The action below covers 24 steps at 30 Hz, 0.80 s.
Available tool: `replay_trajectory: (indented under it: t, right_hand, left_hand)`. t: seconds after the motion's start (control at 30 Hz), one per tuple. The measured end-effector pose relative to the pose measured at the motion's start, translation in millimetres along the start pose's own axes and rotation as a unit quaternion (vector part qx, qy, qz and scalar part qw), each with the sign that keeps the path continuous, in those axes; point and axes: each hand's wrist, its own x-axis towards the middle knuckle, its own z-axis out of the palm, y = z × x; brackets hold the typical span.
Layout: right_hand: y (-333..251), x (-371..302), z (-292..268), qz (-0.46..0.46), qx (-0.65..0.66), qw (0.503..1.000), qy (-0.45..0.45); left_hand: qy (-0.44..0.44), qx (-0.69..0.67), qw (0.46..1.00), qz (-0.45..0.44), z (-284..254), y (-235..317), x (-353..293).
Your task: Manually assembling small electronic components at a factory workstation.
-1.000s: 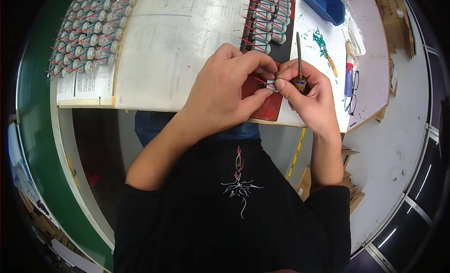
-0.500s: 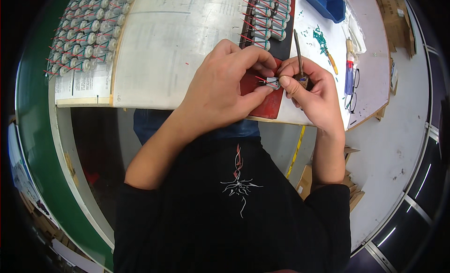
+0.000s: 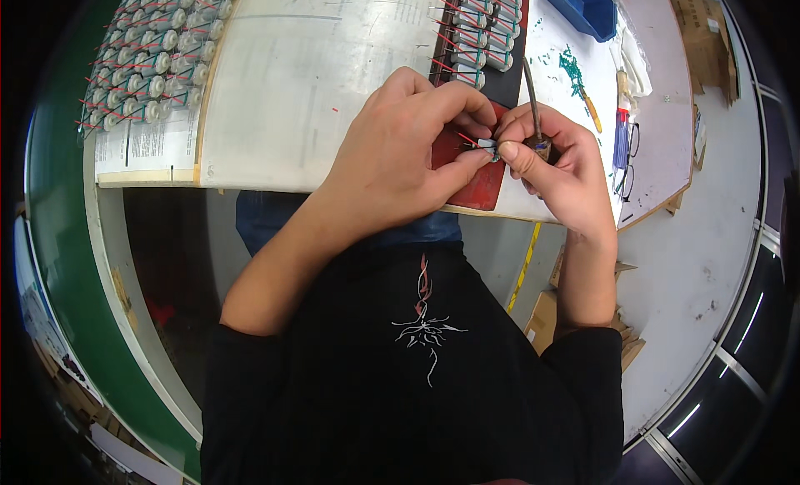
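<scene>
Over the red mat [image 3: 477, 191], my left hand [image 3: 396, 147] grips a small grey motor [image 3: 486, 143] between thumb and fingers. Red and black wires [image 3: 468, 141] stick out from the motor toward my left palm. The thumb and forefinger of my right hand [image 3: 546, 152] pinch at the motor's right end, where a bit of teal shows; what exactly they pinch is hidden. A tool with a thin dark rod [image 3: 530, 93] is also held in my right hand, its rod pointing away from me and its grip mostly covered by the fingers.
Rows of motors with red wires [image 3: 471, 39] stand beyond my hands. Many more motors with red and teal wires [image 3: 150, 60] fill the far left. At right lie a blue bin [image 3: 581, 10], teal scraps [image 3: 571, 68], a yellow-handled tool [image 3: 592, 114], a screwdriver [image 3: 622, 139] and glasses [image 3: 631, 160].
The motor has turned and shifted slightly right between my fingers, and more teal shows at its right end. Both hands have otherwise stayed nearly in place.
</scene>
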Motion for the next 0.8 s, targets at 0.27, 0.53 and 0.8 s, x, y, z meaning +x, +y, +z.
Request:
replay_trajectory:
  t: [0.27, 0.53, 0.8]
  right_hand:
    - [5.3, -1.2, 6.5, -0.038, -0.03, 0.999, 0.024]
    - [0.4, -0.9, 8.3, -0.002, 0.023, 1.0, 0.015]
    - [2.0, -2.2, 8.1, -0.008, 0.008, 1.0, 0.018]
  left_hand:
    - [0.003, -0.004, 1.0, 0.0, 0.1, -0.3, -0.3]
    - [0.001, 0.016, 1.0, 0.001, 0.0, -1.5, 0.3]
    - [0.012, 0.031, 0.999, 0.006, 0.0, -0.2, 0.1]
